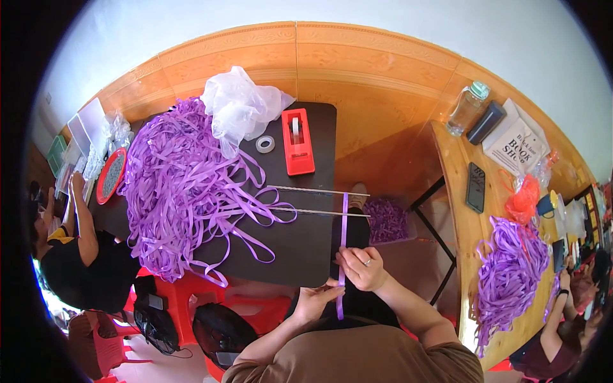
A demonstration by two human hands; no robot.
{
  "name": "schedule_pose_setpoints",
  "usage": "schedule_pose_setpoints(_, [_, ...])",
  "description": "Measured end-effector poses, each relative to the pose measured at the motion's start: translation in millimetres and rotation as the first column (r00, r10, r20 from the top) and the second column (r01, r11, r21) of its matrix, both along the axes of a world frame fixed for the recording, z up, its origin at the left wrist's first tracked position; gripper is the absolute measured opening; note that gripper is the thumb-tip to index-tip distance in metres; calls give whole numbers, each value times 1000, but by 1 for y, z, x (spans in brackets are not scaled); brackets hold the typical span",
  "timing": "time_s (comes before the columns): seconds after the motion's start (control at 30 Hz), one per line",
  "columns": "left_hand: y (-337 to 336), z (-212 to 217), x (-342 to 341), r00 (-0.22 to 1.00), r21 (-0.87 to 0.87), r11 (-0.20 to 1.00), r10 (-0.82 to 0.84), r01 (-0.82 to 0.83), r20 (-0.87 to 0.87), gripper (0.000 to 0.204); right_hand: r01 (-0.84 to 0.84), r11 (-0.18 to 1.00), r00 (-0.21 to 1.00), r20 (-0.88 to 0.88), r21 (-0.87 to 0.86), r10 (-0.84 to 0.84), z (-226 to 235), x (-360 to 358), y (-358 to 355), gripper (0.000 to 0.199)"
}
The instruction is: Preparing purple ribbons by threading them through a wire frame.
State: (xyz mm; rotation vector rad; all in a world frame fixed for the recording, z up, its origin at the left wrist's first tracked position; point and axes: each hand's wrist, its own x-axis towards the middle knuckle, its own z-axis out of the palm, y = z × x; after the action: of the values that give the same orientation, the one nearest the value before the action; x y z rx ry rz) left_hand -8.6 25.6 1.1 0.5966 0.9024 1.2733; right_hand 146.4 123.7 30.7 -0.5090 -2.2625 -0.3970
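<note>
A narrow purple ribbon [345, 225] runs from two thin metal rods down toward my lap. The far rod [313, 189] and the near rod [316, 211] stick out past the right edge of the dark table [300, 249], and the ribbon crosses both. My right hand [363, 268], with a ring on one finger, grips the ribbon a little below the rods. Lower and to the left, my left hand [317, 301] pinches it between thumb and fingers. The ribbon's tail hangs below that pinch. A large tangled heap of purple ribbon [175, 191] covers the table's left part.
Beyond the rods stand a red tape dispenser [298, 143], a tape roll [265, 144] and a white plastic bag [239, 105]. Below sits a bin of purple ribbon [389, 220]. The wooden table [463, 255] at right bears a phone [475, 187] and more ribbon. People work at both sides.
</note>
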Motion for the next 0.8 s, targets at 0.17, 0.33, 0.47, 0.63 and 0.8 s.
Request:
schedule_pose_setpoints(0.17, [4,-15,7,993,-36,995,92,-95,-69,32,-8,985,1000,-22,-174,4,-18,3,-7,32])
schedule_pose_setpoints(0.33, [15,-8,27,787,219,971,56,101,-614,58,14,955,992,-113,-296,-50,-28,6,-13,38])
schedule_pose_setpoints(0.47, [31,11,37,534,354,919,213,174,-818,61,32,940,980,-174,-339,-96,-32,4,-17,39])
schedule_pose_setpoints(0.63, [70,13,49,710,392,920,268,13,-652,54,29,948,976,-197,-316,-95,-37,7,-18,34])
schedule_pose_setpoints(0.8, [108,6,53,549,465,884,413,-50,-727,42,47,925,974,-189,-376,-126,-37,11,-19,30])
